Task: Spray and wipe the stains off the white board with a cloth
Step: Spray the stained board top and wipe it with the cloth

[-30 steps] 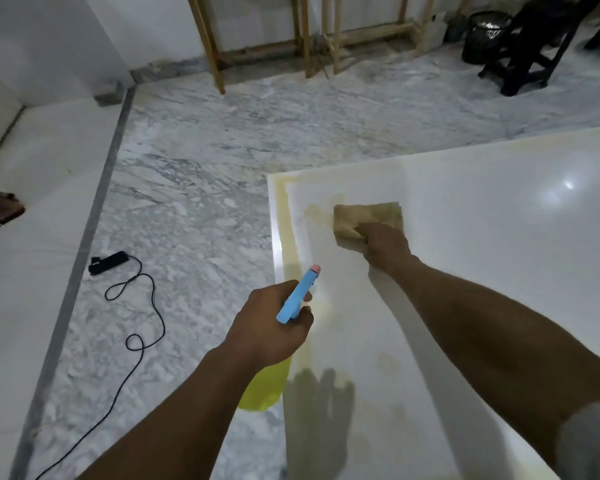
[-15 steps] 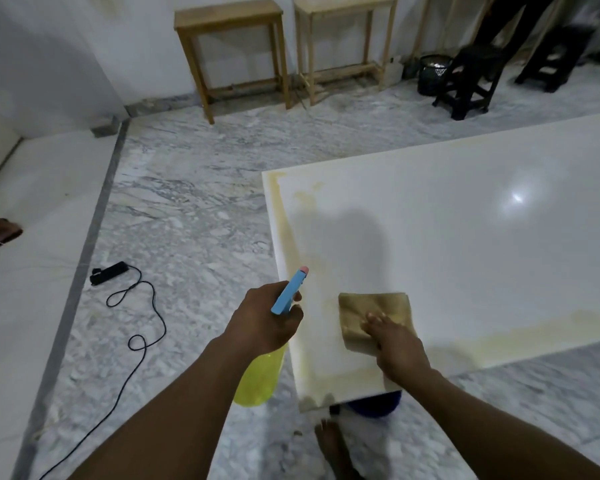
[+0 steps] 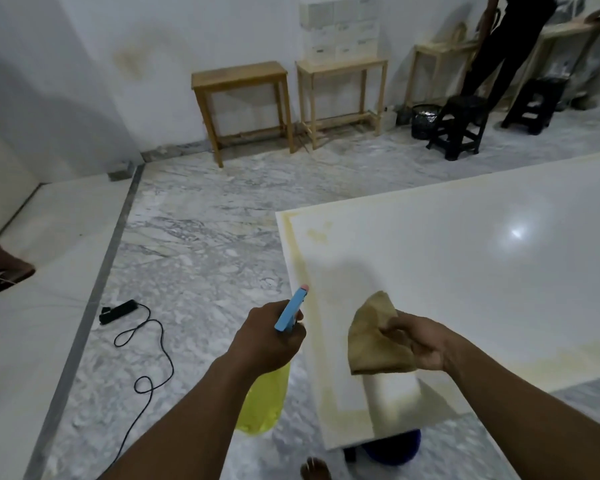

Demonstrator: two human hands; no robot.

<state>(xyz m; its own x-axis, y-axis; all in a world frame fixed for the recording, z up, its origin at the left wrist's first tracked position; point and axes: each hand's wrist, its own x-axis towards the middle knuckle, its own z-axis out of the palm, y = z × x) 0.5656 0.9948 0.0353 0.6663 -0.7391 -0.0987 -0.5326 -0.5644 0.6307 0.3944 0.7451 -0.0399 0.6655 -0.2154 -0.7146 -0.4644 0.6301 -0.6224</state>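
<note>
1. Head view, looking down: white board (image 3: 465,271) lying flat, raised off the marble floor (image 3: 194,244), filling the 1-to-4 o'clock part of frame; near corner at 6 o'clock, a blue object (image 3: 395,448) tucked beneath.
2. Left hand (image 3: 267,337) at 7 o'clock, fingers curled tight around the neck of a spray bottle (image 3: 265,400); blue nozzle aimed toward 12, just off the board's left edge; yellow body hanging below the fist, over the floor.
3. Right hand (image 3: 420,344) at 5 o'clock, pinching a tan cloth (image 3: 374,337) between thumb and fingers; cloth bunched, hanging clear of the surface, not pressed down.
4. Yellowish stains along the left border, a patch near the far-left corner at 12, another band along the near edge at 3.
5. Step in hand, as judged: between wipes, cloth lifted, sprayer ready.
6. Next move likely needs: nozzle swung over the stained border, trigger squeezed, then cloth flattened and rubbed along the wetted strip.
7. Off-task: black cord (image 3: 142,344) at 8 o'clock, wooden stools (image 3: 239,81) by the wall.
</note>
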